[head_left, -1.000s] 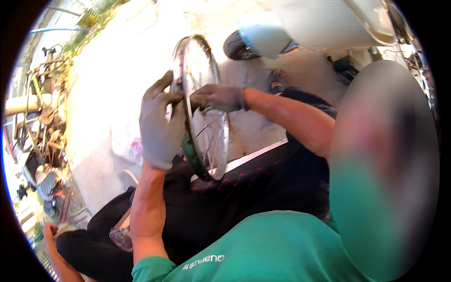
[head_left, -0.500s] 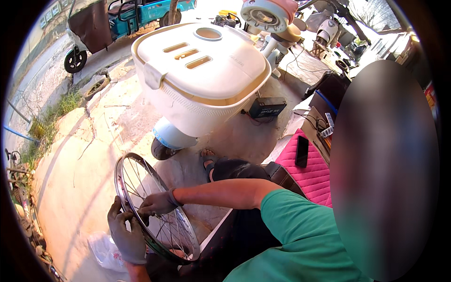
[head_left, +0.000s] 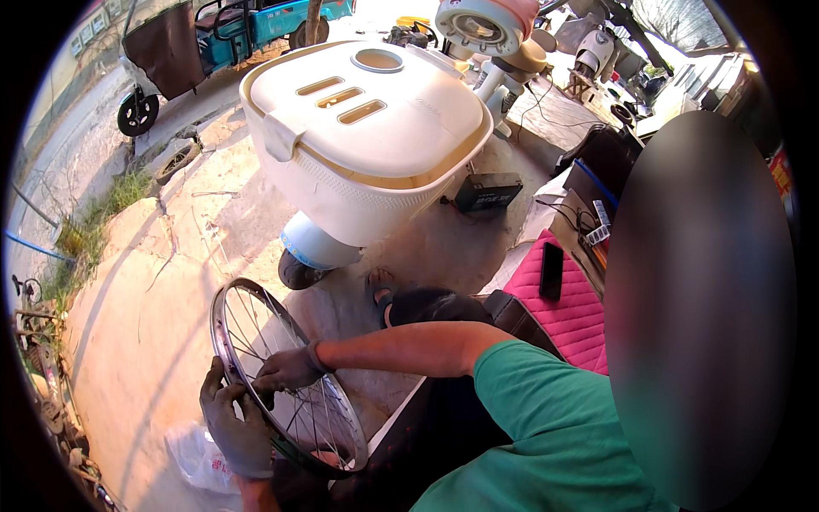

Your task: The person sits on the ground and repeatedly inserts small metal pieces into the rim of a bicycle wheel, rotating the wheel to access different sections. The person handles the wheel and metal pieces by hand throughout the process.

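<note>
I have a bare bicycle wheel (head_left: 223, 334) in the lower left of my head view, tilted above pale ground, its lower edge by the wearer's dark trousers. The gloved left hand (head_left: 237, 431) is at the near side of the rim, fingers partly spread against it; I cannot tell whether they close around it. The gloved right hand (head_left: 290, 370) reaches in among the spokes with its fingers bent toward the same stretch of rim, and I can't make out what, if anything, it pinches.

Just left of the left hand I see a crumpled white plastic bag (head_left: 200, 459) on the concrete ground (head_left: 128, 341), which is sunlit, cracked and crossed by thin shadows. Beyond the wheel, a lidded cream basket (head_left: 367, 183) overhangs a small dark tyre (head_left: 300, 273), with a dark boxy battery (head_left: 488, 193) on the ground to its right. Nearer the wearer's right side, a dark phone (head_left: 551, 271) lies on a pink quilted pad (head_left: 567, 322). Farther out I get a grass strip (head_left: 107, 213) and jumbled parts (head_left: 49, 410) along the left edge, and a teal cargo three-wheeler (head_left: 266, 26) at the top.
</note>
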Demonstrator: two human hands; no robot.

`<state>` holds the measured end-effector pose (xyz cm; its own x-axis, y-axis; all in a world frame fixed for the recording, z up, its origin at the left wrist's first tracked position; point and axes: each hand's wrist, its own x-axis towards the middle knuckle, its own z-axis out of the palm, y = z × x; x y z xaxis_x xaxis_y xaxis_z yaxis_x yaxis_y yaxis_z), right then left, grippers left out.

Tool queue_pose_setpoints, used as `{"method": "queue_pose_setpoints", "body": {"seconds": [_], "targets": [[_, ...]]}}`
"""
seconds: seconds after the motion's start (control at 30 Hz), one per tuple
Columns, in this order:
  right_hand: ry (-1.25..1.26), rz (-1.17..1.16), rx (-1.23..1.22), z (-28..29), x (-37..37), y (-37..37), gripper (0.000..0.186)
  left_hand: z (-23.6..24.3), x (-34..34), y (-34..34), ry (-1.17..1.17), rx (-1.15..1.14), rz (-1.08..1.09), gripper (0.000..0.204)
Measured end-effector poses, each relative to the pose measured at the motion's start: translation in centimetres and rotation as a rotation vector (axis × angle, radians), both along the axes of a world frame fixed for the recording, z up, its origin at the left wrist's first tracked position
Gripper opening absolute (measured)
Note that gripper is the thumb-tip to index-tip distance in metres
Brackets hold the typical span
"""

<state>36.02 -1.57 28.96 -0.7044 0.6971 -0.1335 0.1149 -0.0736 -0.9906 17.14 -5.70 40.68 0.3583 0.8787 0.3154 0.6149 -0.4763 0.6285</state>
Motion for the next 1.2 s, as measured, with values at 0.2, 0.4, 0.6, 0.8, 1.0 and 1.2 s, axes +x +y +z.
{"method": "queue_pose_setpoints", "body": {"seconds": [0.2,0.4,0.6,0.8,1.0,1.2], "targets": [[0.011,0.028,-0.007,1.5,0.1,0.0,0.053,1.3,0.0,0.0,-0.056,-0.063,-0.005,0.018],[0.102,-0.012,0.082,0.2,0.8,0.2,0.05,0.3,-0.9,1.3,0.048,0.071,-0.02,0.019],[0.024,0.0,0.006,-0.2,0.1,0.2,0.053,-0.4,-1.4,0.7,-0.073,-0.021,0.02,0.016],[-0.042,0.027,0.069,0.7,1.3,0.3,0.056,-0.2,-1.5,1.0,-0.021,0.071,-0.002,0.018],[0.002,0.033,0.036,0.2,0.8,0.3,0.058,-0.6,-0.7,0.8,-0.137,-0.026,0.036,0.011],[-0.052,0.021,0.165,0.1,1.0,0.3,0.053,0.4,-1.1,0.9,-0.119,-0.006,0.033,0.012]]}}
